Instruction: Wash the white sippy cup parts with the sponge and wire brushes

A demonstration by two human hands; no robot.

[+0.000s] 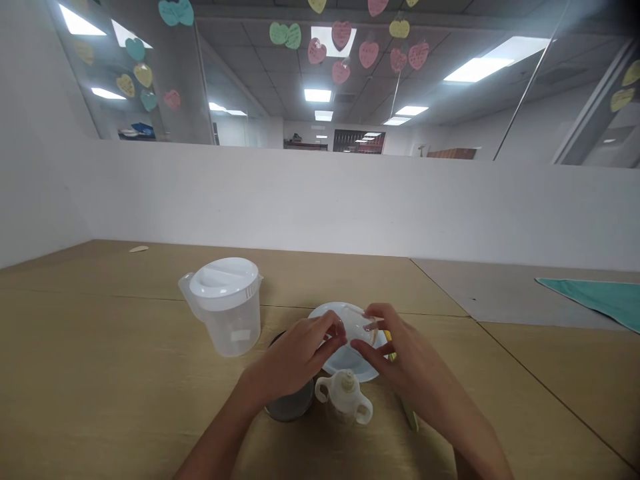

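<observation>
Both my hands hold a clear, rounded plastic piece (358,327), which looks like a cup or a bottle's cover, above a white plate (370,375). My left hand (313,343) pinches around its left edge with thumb and fingertips. On the other side, the thumb and curved fingers of my right hand (393,343) grip it. Just below stands a bottle with two pale handles and a spout top (345,393), touched by neither hand. A dark round container (293,403) lies partly hidden under my left forearm.
A translucent lidded pitcher (233,310) stands to the left. A long yellow-green item (411,417) lies partly beneath my right hand. Far right is a teal cloth (600,299); a small pale flat piece (139,249) lies far left. A white wall backs the table.
</observation>
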